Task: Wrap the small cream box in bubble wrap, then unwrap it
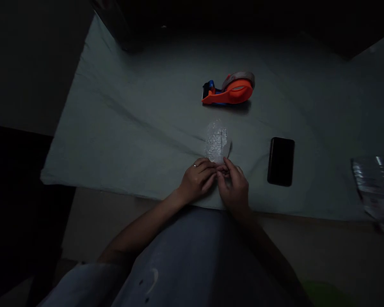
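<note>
Your left hand (196,180) and right hand (233,187) sit side by side at the near edge of the table covered in pale grey-green cloth (121,140), roughly mid-way along that edge. Fingertips of both meet at the near end of the small clear bubble-wrap bundle (216,144). Both hands are curled, fingers pinched together on that near end; the light is too dim to see how much wrap each one actually has.

Key relation: the bundle lies straight ahead of your hands, towards the far edge. Its long axis runs near-to-far, so it points away from you, not across. The hands are about equally near; the right index reaches a touch further up the wrap. There is a ring on a left finger.

The orange and blue tape dispenser (229,88) is further along that same line and slightly right, well apart from the bundle. The black phone (280,161) lies flat to the right of your right hand, near the near edge, not touching anything. A crinkled clear plastic bag (376,189) sits at the right edge.
</note>
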`<state>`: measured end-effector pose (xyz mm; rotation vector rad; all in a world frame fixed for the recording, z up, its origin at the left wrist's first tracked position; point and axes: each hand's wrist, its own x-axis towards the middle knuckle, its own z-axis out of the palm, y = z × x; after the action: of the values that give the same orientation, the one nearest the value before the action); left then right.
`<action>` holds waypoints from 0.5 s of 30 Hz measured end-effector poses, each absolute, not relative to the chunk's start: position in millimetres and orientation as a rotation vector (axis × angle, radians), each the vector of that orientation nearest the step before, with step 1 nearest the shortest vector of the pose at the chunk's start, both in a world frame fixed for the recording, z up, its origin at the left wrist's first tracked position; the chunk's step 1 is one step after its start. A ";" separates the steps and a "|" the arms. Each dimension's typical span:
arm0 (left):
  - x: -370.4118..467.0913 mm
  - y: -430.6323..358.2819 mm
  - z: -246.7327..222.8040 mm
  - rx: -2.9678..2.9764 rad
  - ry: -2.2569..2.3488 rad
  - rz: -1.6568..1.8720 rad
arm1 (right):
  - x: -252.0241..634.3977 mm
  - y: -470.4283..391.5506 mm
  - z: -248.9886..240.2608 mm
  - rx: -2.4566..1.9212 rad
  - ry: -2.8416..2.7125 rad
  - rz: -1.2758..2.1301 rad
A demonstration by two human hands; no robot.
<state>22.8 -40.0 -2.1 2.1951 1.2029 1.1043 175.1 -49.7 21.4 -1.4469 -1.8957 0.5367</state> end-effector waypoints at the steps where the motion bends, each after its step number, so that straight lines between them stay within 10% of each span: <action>1: 21.9 -39.9 -1.0 2.187 1.175 1.143 | 175.9 -51.9 22.2 -1.406 -1.929 0.530; 15: 39.5 -0.8 26.2 1.732 1.594 0.842 | 189.7 -81.1 -1.5 -1.244 -2.343 0.345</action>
<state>39.5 -0.8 26.2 1.7321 1.5942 0.8417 189.7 -81.1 -1.5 -1.2439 -2.3426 0.3449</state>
